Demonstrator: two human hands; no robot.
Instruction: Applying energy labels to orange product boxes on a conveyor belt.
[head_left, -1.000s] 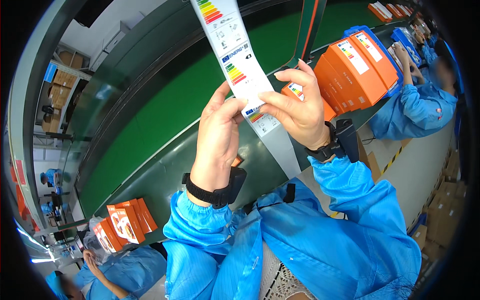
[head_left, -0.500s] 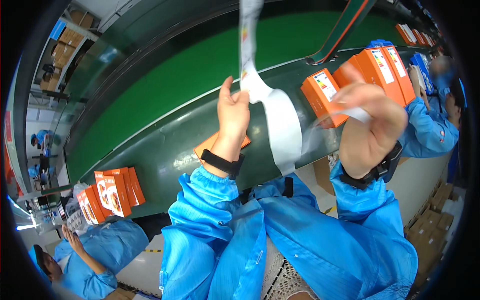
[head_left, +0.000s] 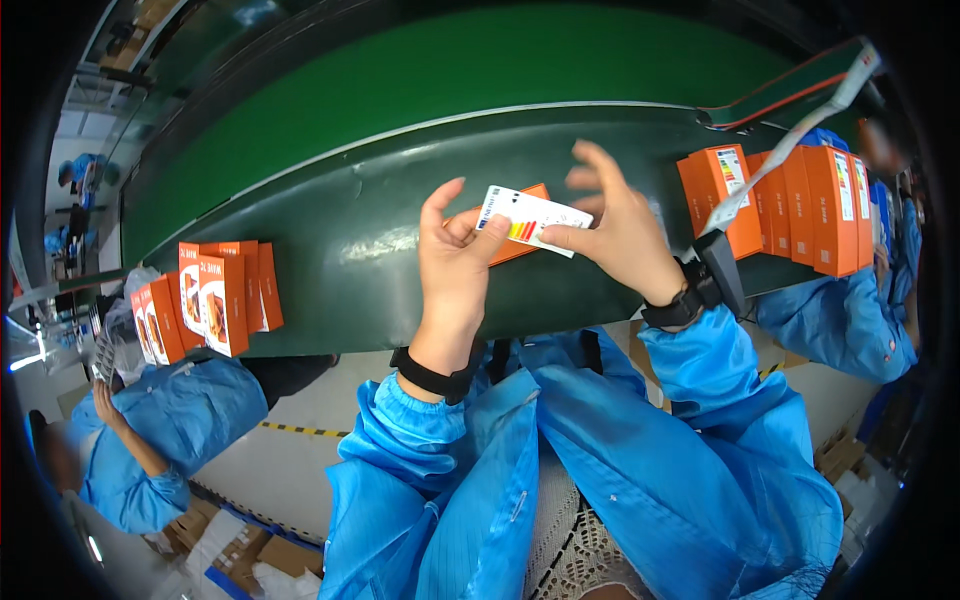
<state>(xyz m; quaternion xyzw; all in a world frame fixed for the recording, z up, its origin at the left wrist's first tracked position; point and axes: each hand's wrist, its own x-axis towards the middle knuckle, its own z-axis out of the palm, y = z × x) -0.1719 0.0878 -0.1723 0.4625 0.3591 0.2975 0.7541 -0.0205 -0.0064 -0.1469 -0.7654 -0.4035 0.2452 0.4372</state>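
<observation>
Both hands meet over the middle of the bench, a white label (head_left: 537, 218) with coloured bars held between them. My left hand (head_left: 458, 245) pinches its left end, thumb on top and other fingers raised. At the lower right part, my right hand (head_left: 622, 238) has its thumb on the label, with the forefinger curled up in the air. Below the label lies an orange box (head_left: 515, 249), flat on the bench and mostly covered by label and hands; whether the label touches it I cannot tell. A long white label strip (head_left: 795, 130) slants down beside my right wrist.
On the dark green bench (head_left: 345, 225), upright orange boxes (head_left: 222, 300) stand at left. More orange boxes (head_left: 825, 210), some labelled, stand at right near a slanted green rail (head_left: 790, 90). Beyond runs a green belt (head_left: 400, 75). Co-workers in blue (head_left: 190, 410) sit on both sides.
The label strip has gone from between my hands to the right side. My right hand has come inward to the left. A single label now sits between both hands, over the box.
</observation>
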